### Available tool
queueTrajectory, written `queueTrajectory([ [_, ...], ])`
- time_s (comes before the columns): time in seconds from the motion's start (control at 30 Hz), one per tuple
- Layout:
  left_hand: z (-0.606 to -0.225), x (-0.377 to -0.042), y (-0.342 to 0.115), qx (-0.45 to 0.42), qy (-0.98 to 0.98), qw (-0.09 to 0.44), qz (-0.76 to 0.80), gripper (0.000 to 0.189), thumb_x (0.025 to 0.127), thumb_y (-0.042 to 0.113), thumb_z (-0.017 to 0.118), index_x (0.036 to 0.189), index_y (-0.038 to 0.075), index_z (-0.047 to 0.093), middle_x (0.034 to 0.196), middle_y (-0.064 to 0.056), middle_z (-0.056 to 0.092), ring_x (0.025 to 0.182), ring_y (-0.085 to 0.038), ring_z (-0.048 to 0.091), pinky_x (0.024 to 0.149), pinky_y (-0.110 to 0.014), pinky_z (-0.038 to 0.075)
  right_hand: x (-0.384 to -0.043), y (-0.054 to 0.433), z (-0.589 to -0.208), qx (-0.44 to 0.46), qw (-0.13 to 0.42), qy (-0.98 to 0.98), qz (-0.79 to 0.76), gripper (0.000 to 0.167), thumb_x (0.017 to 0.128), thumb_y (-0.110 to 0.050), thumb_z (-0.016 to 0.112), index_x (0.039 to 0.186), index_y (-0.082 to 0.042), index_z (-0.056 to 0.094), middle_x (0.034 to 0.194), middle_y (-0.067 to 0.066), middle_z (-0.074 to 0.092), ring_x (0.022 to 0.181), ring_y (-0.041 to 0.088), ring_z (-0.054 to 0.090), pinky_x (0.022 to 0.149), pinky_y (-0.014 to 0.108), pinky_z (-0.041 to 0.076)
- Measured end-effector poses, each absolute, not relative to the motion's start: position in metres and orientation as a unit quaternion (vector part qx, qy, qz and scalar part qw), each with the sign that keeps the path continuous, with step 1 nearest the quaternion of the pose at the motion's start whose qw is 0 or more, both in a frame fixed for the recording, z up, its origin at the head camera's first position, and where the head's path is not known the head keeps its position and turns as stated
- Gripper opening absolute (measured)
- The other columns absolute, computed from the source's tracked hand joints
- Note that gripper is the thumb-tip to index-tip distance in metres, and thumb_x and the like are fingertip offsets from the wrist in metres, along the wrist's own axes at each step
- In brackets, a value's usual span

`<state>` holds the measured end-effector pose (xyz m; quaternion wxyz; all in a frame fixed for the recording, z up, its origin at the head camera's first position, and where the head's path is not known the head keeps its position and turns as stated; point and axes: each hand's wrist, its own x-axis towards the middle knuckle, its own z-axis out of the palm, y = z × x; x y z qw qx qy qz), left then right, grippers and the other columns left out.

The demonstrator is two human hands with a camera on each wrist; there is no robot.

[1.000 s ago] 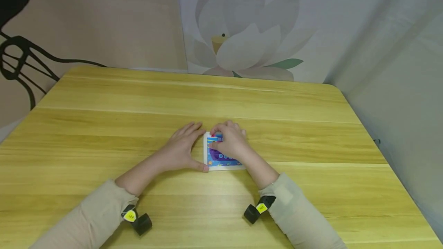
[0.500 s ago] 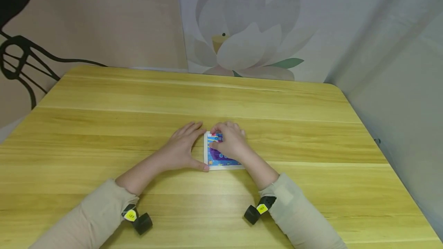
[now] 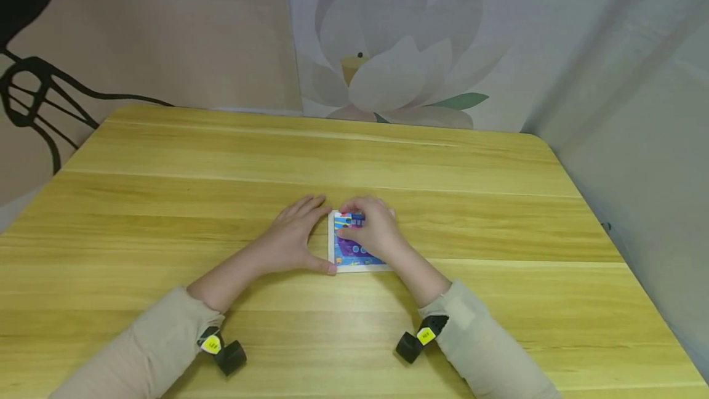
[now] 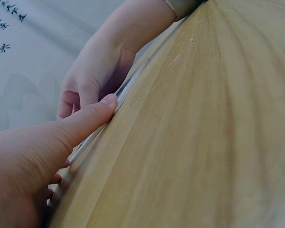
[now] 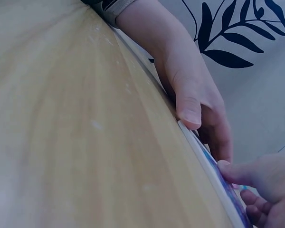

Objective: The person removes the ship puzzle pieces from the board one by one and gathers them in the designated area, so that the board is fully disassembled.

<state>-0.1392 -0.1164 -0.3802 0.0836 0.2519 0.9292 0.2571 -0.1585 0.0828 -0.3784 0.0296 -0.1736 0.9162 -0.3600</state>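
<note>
A small flat board with a white border and a blue and purple underwater picture lies on the table. My left hand spreads along its left side, thumb at the near corner and forefinger at the far corner. Over the picture my right hand bends down, its thumb and forefinger set apart on the left half. It covers much of the right half. In the right wrist view, the right thumb touches the picture side of the board. Whether a small piece lies under the right fingertips cannot be told.
The light wooden table extends all around the board. A black chair or stand is beyond the far left edge. A lotus-printed curtain hangs behind, and a pale curtain is at the right.
My right hand has shifted slightly to the right, showing a little more of the picture beside its forefinger. The left hand keeps its place at the board's left edge.
</note>
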Motion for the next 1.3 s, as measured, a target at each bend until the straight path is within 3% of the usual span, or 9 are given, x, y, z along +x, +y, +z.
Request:
queueTrajectory([
  [0.33, -0.383, -0.141, -0.117, 0.253, 0.931, 0.081, 0.252, 0.121, 0.058, 0.075, 0.073, 0.149, 0.005, 0.032, 0.157, -0.014, 0.016, 0.144, -0.034, 0.005, 0.111, -0.059, 0.009, -0.157, 0.087, -0.385, -0.185, -0.007, 0.89, -0.416, 0.029, 0.078, -0.015, 0.081, 0.103, -0.016, 0.068, 0.078, -0.008, 0.06, 0.083, 0.014, 0.051, 0.082, 0.038, 0.031],
  [0.6, -0.382, -0.141, -0.117, 0.255, 0.929, 0.079, 0.255, 0.122, 0.058, 0.075, 0.073, 0.148, 0.004, 0.032, 0.157, -0.015, 0.016, 0.143, -0.034, 0.006, 0.11, -0.059, 0.009, -0.158, 0.089, -0.387, -0.184, 0.018, 0.853, -0.488, 0.027, 0.082, -0.007, 0.076, 0.107, -0.01, 0.068, 0.078, -0.003, 0.063, 0.077, 0.015, 0.055, 0.073, 0.032, 0.047],
  [0.83, -0.382, -0.141, -0.117, 0.253, 0.932, 0.081, 0.248, 0.122, 0.058, 0.077, 0.071, 0.15, 0.007, 0.031, 0.158, -0.013, 0.015, 0.144, -0.032, 0.005, 0.111, -0.058, 0.009, -0.159, 0.095, -0.383, -0.168, 0.044, 0.832, -0.526, 0.029, 0.084, -0.011, 0.075, 0.111, -0.01, 0.068, 0.083, 0.001, 0.064, 0.082, 0.019, 0.055, 0.076, 0.033, 0.047],
  [1.3, -0.381, -0.141, -0.117, 0.249, 0.932, 0.084, 0.249, 0.124, 0.057, 0.077, 0.072, 0.15, 0.007, 0.03, 0.158, -0.012, 0.014, 0.144, -0.032, 0.005, 0.111, -0.057, 0.008, -0.163, 0.118, -0.376, -0.162, 0.025, 0.824, -0.542, 0.027, 0.085, -0.01, 0.073, 0.111, -0.009, 0.067, 0.084, 0.002, 0.065, 0.081, 0.021, 0.053, 0.073, 0.033, 0.044],
])
